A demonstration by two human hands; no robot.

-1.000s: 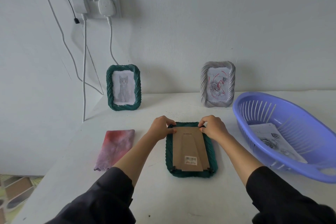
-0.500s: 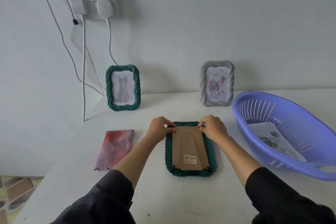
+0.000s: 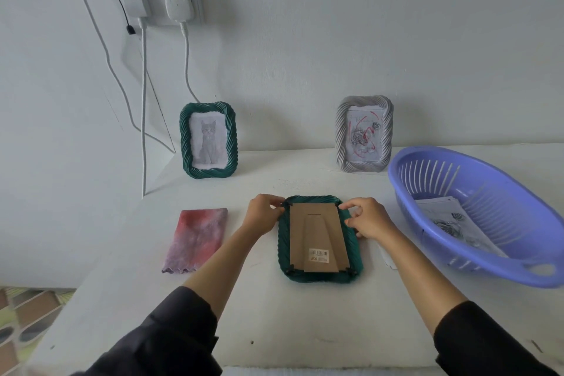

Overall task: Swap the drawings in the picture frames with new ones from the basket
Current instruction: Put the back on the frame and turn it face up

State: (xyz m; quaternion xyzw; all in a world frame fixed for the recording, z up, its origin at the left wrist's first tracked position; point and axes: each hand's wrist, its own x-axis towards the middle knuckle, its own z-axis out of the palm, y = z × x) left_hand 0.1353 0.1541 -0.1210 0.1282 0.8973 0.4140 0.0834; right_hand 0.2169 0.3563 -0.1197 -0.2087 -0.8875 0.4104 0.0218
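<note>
Table [image 3: 305, 330]: white, set against the wall.
Basket [image 3: 518, 272]: purple, at the right, with printed drawings [image 3: 454, 223] lying inside.
Face-down frame [image 3: 283, 241]: green, flat at centre, cardboard back [image 3: 317, 232] upward.
Cat frame [image 3: 208, 140]: green, upright at the back left.
Rose frame [image 3: 364, 134]: grey, upright at the back right.
Cloth [image 3: 197, 239]: pink-purple, left of the flat frame.
Left hand [image 3: 264, 215]: fingers curled at the frame's upper left corner, apparently touching it.
Right hand [image 3: 367, 218]: fingertips pinched at the upper right corner; grip unclear.
</note>
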